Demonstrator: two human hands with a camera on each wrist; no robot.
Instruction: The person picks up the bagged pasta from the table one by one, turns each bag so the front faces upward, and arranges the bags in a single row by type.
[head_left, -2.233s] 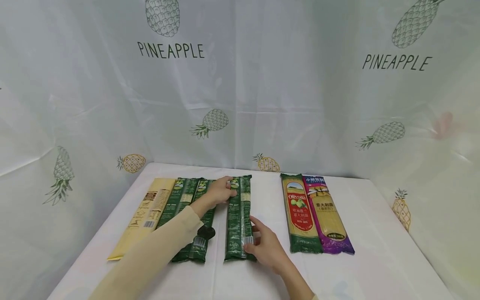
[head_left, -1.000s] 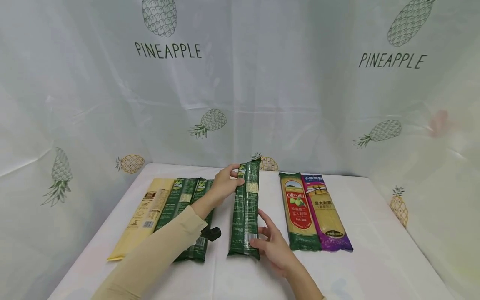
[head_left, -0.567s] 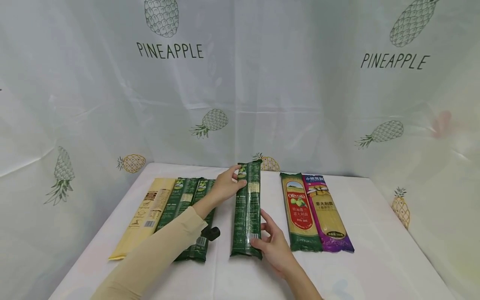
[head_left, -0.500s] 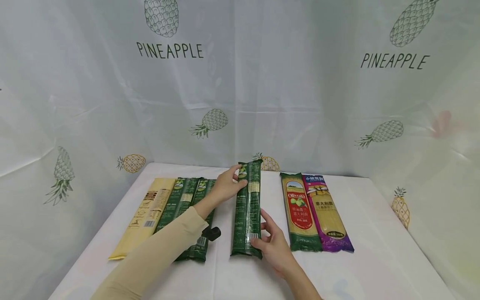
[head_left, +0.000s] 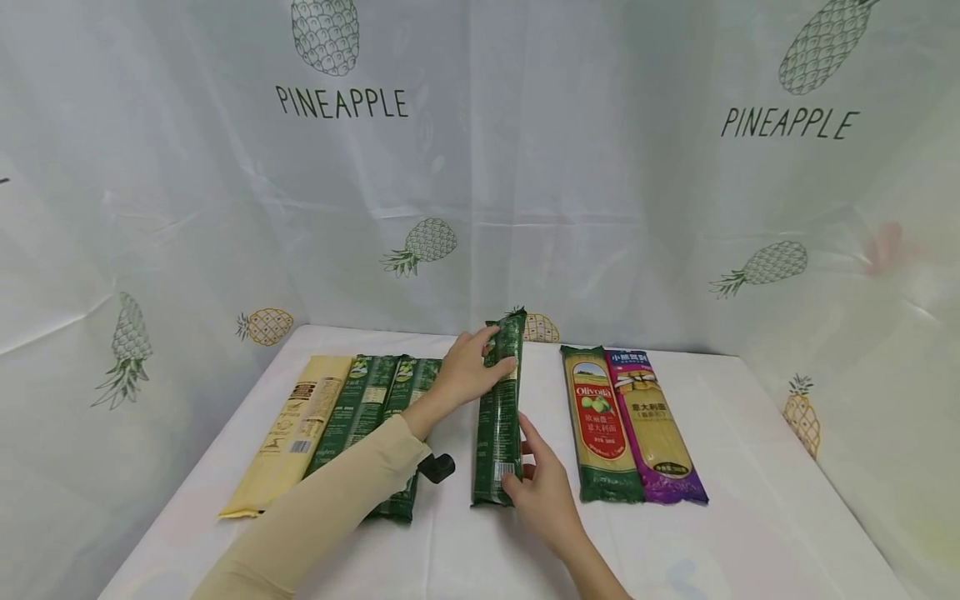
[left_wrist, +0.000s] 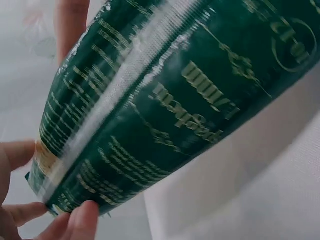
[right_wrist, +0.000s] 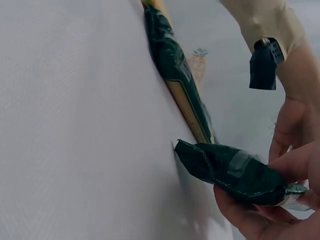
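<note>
Both my hands hold a green spaghetti packet [head_left: 497, 429] near the middle of the table, its printed back with a barcode facing me. My left hand [head_left: 467, 368] grips its far end, thumb on the face and fingers at the left edge. My right hand [head_left: 543, 492] pinches the near right edge, thumb by the barcode. The packet is turned partly onto its side, far end raised. In the left wrist view its pale seam runs along the green packet [left_wrist: 150, 110], fingers at its far end. The right wrist view shows the packet's near end [right_wrist: 235, 172] between thumb and fingers.
Left of the held packet lie two green spaghetti packets [head_left: 365, 396] and a yellow packet [head_left: 296, 429], partly behind my left sleeve [head_left: 322, 508]. To the right are a green-and-red Olivoilà spaghetti packet [head_left: 600, 417] and a purple spaghetti packet [head_left: 656, 425]. A pineapple-print curtain [head_left: 562, 183] hangs behind.
The held packet has come up from lying flat, shifted right, and rolled so its face looks narrower. My left hand has moved right and upward with it; my right hand has kept its grip.
</note>
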